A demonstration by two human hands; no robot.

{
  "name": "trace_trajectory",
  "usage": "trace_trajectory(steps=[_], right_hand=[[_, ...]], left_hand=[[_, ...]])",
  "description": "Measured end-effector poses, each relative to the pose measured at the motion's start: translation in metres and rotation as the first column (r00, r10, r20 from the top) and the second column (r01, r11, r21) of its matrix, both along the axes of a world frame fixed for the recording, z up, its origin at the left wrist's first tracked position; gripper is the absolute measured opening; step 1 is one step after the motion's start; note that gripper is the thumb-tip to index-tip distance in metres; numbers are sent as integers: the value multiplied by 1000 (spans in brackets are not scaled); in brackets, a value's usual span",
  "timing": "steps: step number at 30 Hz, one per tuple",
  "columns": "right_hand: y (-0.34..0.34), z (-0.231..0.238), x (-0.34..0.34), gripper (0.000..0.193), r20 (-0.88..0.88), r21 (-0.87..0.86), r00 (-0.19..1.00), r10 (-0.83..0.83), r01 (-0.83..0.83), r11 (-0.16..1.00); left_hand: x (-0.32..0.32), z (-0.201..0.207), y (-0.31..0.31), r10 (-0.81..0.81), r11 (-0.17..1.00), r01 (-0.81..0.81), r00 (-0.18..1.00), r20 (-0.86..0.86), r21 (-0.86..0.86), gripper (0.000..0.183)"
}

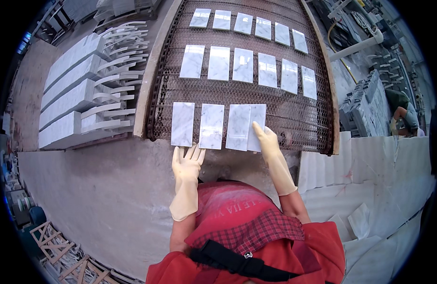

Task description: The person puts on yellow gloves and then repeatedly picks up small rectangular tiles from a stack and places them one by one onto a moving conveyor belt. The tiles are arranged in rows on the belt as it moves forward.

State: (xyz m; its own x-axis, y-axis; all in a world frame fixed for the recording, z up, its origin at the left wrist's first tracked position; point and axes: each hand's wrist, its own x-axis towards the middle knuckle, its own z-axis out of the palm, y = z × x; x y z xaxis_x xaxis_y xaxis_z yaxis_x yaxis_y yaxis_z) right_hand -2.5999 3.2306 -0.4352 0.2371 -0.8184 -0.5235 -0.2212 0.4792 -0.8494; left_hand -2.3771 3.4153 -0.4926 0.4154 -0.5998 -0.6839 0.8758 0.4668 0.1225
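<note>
"Red cloth (318, 246) and a black strap (237, 266) are seen nearest, at the bottom of the frame. Where is the tile (259, 113) to be found?"

"Just right of the frame's centre, in the front row, at the near end of the mesh (296, 125). A neighbour (238, 127) is met along its left side, apparently overlapped; which is uppermost cannot be told."

"How would it best be handled?"

"Rubbing of the glossy face should probably be avoided: the tile would best be raised slightly before any sideways shift, gripped near its edge, and laid flat, with a gap left like those farther left. Corners should be let down softly, since stone is easily chipped."

"And which way is it pointed?"

"Its long axis is aligned up and down the frame, the top end leaned slightly right."

"How are the fingers placed?"

"By the right hand (267, 139) the tile is gripped at its right side, thumb laid on the face, other fingers mostly hidden. Nothing is held by the left hand (186, 165): its palm is upturned, its fingers spread just below the two left tiles (183, 124). Whether these are touched cannot be told."

"Farther out?"

"Two rows (242, 65) are laid above, wooden rails (151, 85) are set alongside, and white slabs (69, 94) are stacked upper left."
</note>
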Motion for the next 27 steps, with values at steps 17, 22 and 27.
trace_trajectory(steps=[17,22,27], right_hand=[[-13,3,-62,53,-514,-235,854,-77,-54,970],[-5,16,-77,47,-468,-312,864,-183,32,949],[-1,16,-75,40,-466,-547,854,-231,-73,834]], left_hand=[[-15,-18,31,-93,995,89,990,105,47,53],[-25,-30,37,-194,980,187,973,122,61,49],[-32,-35,37,-260,965,254,959,116,70,49]])
